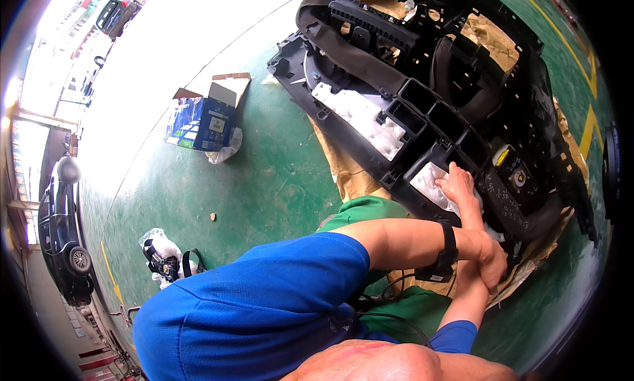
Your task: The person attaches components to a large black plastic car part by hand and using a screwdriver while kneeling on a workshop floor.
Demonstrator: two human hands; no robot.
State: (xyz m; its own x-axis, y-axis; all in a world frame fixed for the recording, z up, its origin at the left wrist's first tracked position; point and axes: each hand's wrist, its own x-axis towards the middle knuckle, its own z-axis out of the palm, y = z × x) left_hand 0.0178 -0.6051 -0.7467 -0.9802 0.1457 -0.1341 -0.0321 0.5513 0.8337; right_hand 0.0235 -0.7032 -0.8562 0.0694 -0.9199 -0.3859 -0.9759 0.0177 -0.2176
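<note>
A large black car dashboard, with ducts and rectangular openings, lies on brown paper. White padding fills a recess at its near side. My right hand touches this padding, with its fingers spread and partly bent. My left hand is closed around my right forearm, below the right hand. A black strap with a small box circles my left wrist. A second white pad sits farther along the dashboard. A round-centred black part with a yellow label is set in it on the right.
On the green floor at left stands an opened blue carton with clear plastic beside it. Nearer me lies a black part in plastic wrap. A black car is parked at the far left. Thin black cables run beside my legs.
</note>
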